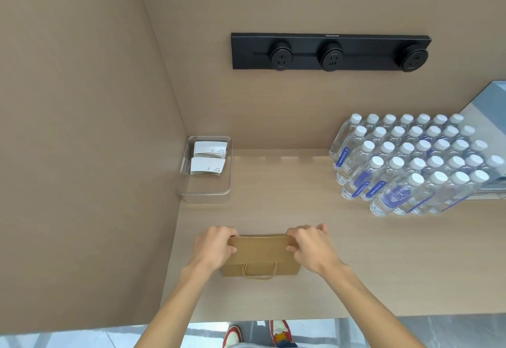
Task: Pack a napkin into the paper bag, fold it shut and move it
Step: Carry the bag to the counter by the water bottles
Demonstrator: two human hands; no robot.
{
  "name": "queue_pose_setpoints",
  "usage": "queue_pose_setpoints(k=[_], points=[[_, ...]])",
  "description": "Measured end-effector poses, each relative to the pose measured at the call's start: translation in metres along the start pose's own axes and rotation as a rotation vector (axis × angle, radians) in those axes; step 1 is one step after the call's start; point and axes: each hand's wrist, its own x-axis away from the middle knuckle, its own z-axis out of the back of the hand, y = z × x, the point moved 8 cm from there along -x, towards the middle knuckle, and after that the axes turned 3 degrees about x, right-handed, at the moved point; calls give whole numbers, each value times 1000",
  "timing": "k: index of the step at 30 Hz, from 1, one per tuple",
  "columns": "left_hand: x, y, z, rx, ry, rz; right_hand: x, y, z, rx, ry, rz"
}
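left hand and right hand each pinch the paper bag top, apparently folded over, on the counter.

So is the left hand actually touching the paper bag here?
Touching. The head view shows the left hand pinching the paper bag at its folded top's left end, thumb pressed on the flap.

The brown kraft-paper bag looked matt. The clear rectangular plastic tray was glossy. The pale wood-grain counter appeared smooth.

beige walls | wooden counter | black socket strip | grey floor
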Motion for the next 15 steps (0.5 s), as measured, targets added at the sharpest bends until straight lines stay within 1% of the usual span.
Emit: queue_pose_setpoints(k=[2, 4, 9, 15], points=[[-3, 18, 3, -104, 7, -81, -8, -15, 2, 81, -28, 63], [-5, 30, 2, -132, 12, -126, -14, -27, 3, 93, -44, 110], [-7, 38, 3, -141, 82, -149, -25, -48, -1, 56, -66, 158], [-6, 42, 0, -238, 136, -229, -20, -60, -5, -19, -73, 181]])
